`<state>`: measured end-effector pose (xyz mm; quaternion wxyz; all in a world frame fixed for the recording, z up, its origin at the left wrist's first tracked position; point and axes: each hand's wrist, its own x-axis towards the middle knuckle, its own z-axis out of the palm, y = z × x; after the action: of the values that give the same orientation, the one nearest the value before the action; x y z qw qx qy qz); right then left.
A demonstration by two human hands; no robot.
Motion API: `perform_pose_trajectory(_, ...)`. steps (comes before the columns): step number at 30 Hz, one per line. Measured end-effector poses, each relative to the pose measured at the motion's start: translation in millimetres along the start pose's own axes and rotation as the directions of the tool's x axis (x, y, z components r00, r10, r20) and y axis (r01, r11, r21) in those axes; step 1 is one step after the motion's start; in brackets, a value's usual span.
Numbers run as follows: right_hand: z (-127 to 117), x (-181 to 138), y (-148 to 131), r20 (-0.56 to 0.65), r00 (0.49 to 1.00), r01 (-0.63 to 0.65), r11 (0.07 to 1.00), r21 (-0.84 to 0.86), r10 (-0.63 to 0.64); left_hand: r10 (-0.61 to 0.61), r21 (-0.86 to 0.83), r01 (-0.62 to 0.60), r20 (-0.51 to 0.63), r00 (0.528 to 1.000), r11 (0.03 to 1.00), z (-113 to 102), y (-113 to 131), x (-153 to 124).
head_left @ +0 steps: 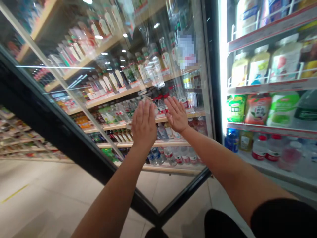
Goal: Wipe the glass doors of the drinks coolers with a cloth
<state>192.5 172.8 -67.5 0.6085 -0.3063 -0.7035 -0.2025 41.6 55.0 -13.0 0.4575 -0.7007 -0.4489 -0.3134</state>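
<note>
My left hand (143, 124) lies flat against the glass of a black-framed cooler door (74, 142), fingers stretched upward and together. My right hand (176, 114) is pressed flat on the same glass just to the right, fingers slightly spread. Neither hand holds anything. The door stands swung open toward the left, and through its glass I see store shelves with bottles (151, 71) and reflections of ceiling lights. The open cooler interior (269, 99) is on the right.
Inside the cooler, lit shelves carry juice bottles (259, 109), large jugs (284, 61) and water bottles with red caps (260, 147). Pale floor tiles (49, 201) spread below the door, with a yellow line at the left. Store shelving runs along the far left.
</note>
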Motion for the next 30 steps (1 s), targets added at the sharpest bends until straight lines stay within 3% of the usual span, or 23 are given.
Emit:
perform_pose_trajectory(6, -1, -3, 8, 0.011, 0.999, 0.039, 0.998, 0.054, -0.040, -0.004, -0.088, 0.010, 0.069, 0.998, 0.996, 32, 42, -1)
perform_pose_trajectory(10, -1, -4, 11, 0.035, 0.998, 0.057, 0.997, 0.056, -0.059, 0.035, -0.181, -0.021, 0.076, 0.996, 0.983, 39, 52, 0)
perform_pose_trajectory(13, -1, -3, 9, 0.047, 0.997, 0.057, 0.997, 0.046, -0.059, 0.145, -0.228, -0.132, 0.042, 0.988, 0.965, 26, 37, -6)
perform_pose_trajectory(15, -2, -2, 8, 0.034, 0.998, 0.056, 0.997, 0.044, -0.057, 0.181, -0.158, -0.177, 0.005, 0.984, 0.971, 8, 19, -16)
perform_pose_trajectory(19, -4, -3, 9, 0.002, 0.997, 0.082, 0.995, 0.058, -0.083, 0.045, 0.144, -0.043, -0.011, 0.999, 0.989, -27, -14, -43)
perform_pose_trajectory(21, -6, -6, 6, -0.014, 0.997, 0.071, 0.994, 0.079, -0.070, -0.005, 0.205, -0.002, 0.031, 1.000, 0.979, -34, -22, -55)
perform_pose_trajectory(25, -11, -16, -21, -0.070, 0.996, -0.046, 0.985, 0.167, 0.059, -0.040, 0.188, 0.027, 0.062, 0.997, 0.982, -31, -23, -62)
perform_pose_trajectory(30, -3, -22, -87, -0.034, 0.986, -0.143, 0.937, 0.318, 0.162, -0.058, 0.154, 0.049, 0.057, 0.997, 0.987, -27, -22, -61)
